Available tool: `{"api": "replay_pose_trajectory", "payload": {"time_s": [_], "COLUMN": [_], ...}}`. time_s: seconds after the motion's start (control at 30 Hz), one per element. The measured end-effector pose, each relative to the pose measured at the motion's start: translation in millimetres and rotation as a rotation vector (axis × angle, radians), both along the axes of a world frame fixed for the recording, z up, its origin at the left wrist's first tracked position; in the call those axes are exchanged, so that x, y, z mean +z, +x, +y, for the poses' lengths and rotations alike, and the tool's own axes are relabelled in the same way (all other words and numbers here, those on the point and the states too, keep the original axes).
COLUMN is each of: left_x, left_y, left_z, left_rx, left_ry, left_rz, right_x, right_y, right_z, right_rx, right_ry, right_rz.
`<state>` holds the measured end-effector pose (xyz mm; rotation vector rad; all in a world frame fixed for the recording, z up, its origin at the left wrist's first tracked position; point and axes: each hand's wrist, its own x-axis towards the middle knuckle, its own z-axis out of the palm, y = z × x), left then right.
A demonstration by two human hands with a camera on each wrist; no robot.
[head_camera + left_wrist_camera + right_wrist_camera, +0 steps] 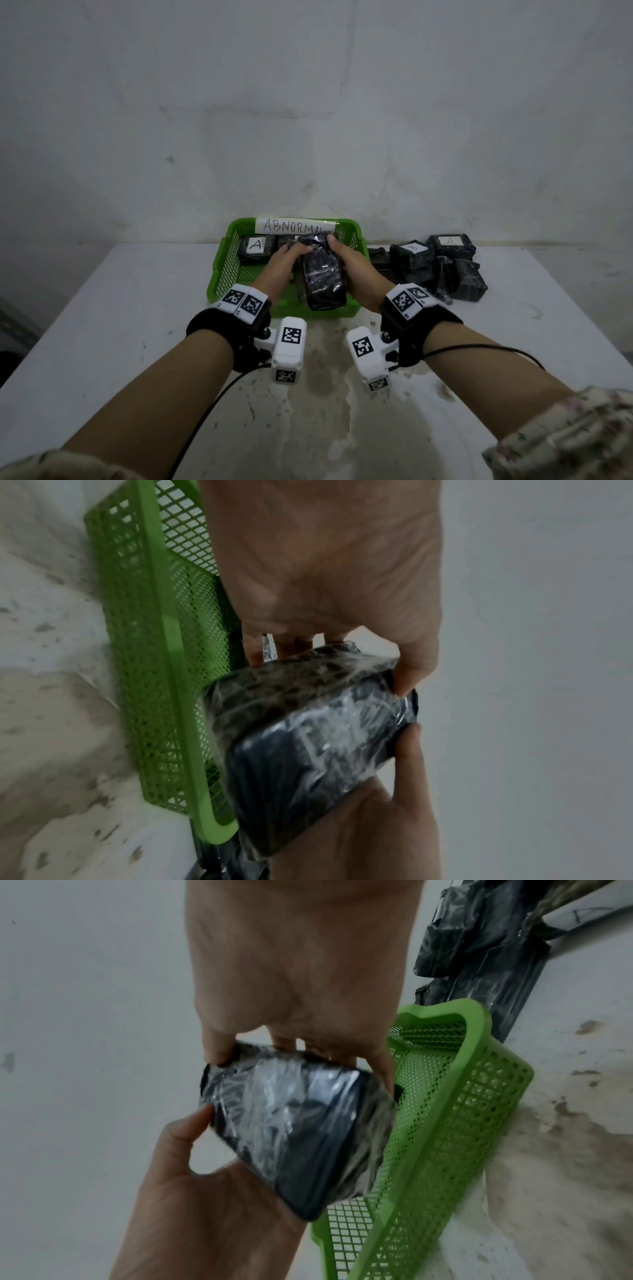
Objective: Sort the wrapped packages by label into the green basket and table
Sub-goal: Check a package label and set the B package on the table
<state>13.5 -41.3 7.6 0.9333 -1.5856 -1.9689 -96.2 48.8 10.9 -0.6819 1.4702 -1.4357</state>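
Both hands hold one black plastic-wrapped package (pixel 323 277) above the green basket (pixel 219 274); no label shows on it. My left hand (pixel 294 255) grips its left side and my right hand (pixel 342 253) its right, thumbs on top. In the left wrist view the left hand (pixel 339 664) pinches the package (pixel 308 737) beside the basket wall (pixel 161 669). The right wrist view has the right hand (pixel 301 1058) curled round the package (pixel 301 1123). Another package marked A (pixel 257 248) lies in the basket.
A paper sign reading ABNORMAL (pixel 294 225) stands on the basket's far rim. A pile of several black wrapped packages (pixel 445 267) lies on the white table (pixel 137 325) to the right of the basket, against the wall. Stains mark the table's near middle.
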Motion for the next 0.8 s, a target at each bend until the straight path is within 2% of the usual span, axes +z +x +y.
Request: {"api": "replay_pose_trajectory", "payload": {"time_s": [0.13, 0.33, 0.47, 0.6, 0.8], "left_x": [-1.1, 6.8, 2.5, -0.4, -3.9], "left_y": [0.5, -2.1, 1.3, 4.5, 10.0], "left_z": [1.3, 4.3, 3.1, 5.9, 7.0], "left_rx": [-0.002, 0.067, 0.016, 0.015, 0.003], "left_ry": [-0.007, -0.03, -0.001, -0.015, 0.07], "left_rz": [0.012, 0.07, 0.076, 0.114, 0.14], "right_x": [2.4, 3.9, 5.2, 3.4, 1.4], "right_y": [-0.1, 4.0, 4.5, 5.3, 6.6], "right_z": [-2.8, -1.6, 0.4, -0.5, 1.5], "right_rx": [-0.073, 0.004, -0.009, -0.002, 0.009], "right_ry": [-0.082, -0.102, -0.129, -0.097, -0.079], "right_rz": [-0.017, -0.049, -0.076, -0.11, -0.159]}}
